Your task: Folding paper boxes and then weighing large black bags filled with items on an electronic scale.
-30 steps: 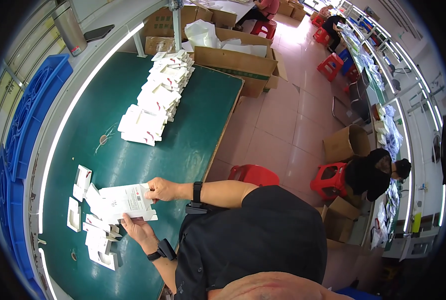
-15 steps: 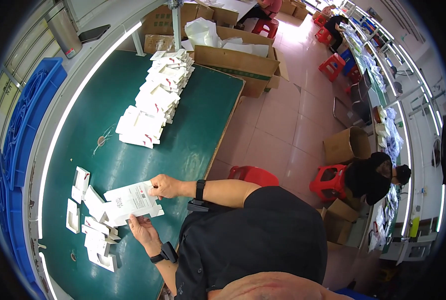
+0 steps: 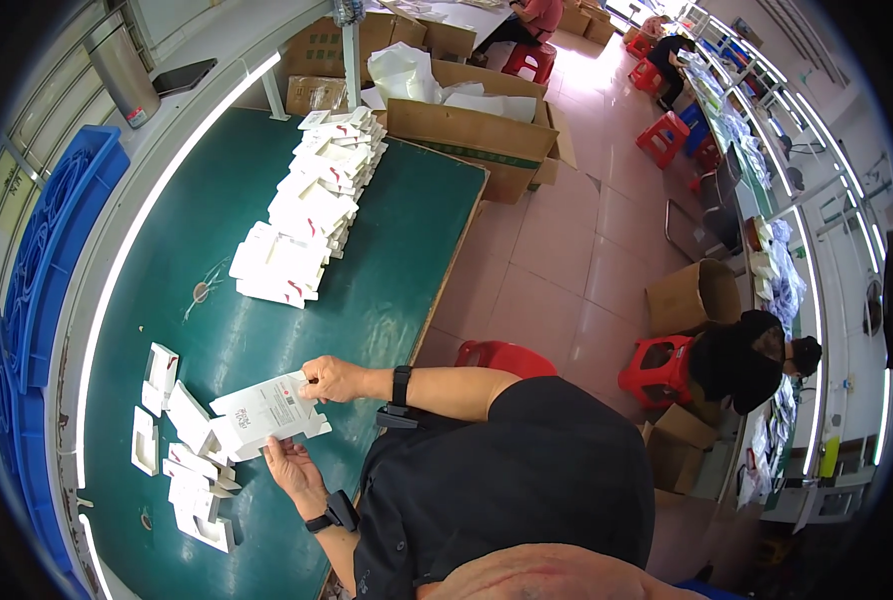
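A flat, partly folded white carton (image 3: pixel 265 412) with printing on its face is held between both my hands, tilted above the green table. My right hand (image 3: pixel 333 380) pinches its upper right corner between thumb and fingers. From below, my left hand (image 3: pixel 293 468) grips the lower edge, thumb on the printed side. Just left of the carton lie several small white open-topped boxes (image 3: pixel 193 418), some of them overlapping. More white boxes with red marks (image 3: pixel 285 262) are piled in a long row farther up the table.
The green tabletop (image 3: pixel 367 310) ends at an edge beside the tiled floor. Blue bins (image 3: pixel 72 215) and a light strip run along the left. Cardboard boxes (image 3: pixel 472 130) stand beyond the table. A red stool (image 3: pixel 507 358) is near my right arm; co-workers sit farther off.
Both hands keep their hold on the carton, which has turned slightly. The whole view has shifted a little.
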{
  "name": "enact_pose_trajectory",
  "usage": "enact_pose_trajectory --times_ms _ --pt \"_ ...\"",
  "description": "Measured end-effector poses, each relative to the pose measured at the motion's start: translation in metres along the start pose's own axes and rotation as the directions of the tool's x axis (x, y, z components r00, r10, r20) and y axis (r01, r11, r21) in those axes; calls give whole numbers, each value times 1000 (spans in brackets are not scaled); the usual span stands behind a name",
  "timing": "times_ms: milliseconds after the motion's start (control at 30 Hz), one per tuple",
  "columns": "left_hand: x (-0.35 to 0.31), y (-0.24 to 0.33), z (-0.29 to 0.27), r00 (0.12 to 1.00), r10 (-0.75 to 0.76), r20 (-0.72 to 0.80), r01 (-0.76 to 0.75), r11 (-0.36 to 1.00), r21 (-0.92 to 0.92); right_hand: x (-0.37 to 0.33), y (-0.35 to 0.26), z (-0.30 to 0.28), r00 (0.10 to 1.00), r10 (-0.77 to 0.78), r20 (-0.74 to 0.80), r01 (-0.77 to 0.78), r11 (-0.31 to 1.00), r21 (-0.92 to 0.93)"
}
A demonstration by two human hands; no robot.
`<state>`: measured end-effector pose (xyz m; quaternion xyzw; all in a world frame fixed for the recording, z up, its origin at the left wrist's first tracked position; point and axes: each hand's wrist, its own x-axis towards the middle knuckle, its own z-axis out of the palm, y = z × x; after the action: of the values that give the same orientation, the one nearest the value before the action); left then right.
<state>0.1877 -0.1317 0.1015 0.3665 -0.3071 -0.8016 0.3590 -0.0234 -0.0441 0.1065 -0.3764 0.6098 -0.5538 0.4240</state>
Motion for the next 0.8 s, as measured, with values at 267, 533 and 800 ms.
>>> enact_pose_trajectory --times_ms 267,533,800 --pt "0 -7 -8 998 -55 -40 54 998 -21 0 5 -3 988 -151 -43 134 952 -275" --pt "0 -5 -21 982 -117 -148 106 991 -77 2 -5 -44 972 -144 -186 123 985 -118" --pt "-12 -9 -43 962 -100 -255 77 992 -102 34 -28 -91 863 -129 -489 112 992 -64"
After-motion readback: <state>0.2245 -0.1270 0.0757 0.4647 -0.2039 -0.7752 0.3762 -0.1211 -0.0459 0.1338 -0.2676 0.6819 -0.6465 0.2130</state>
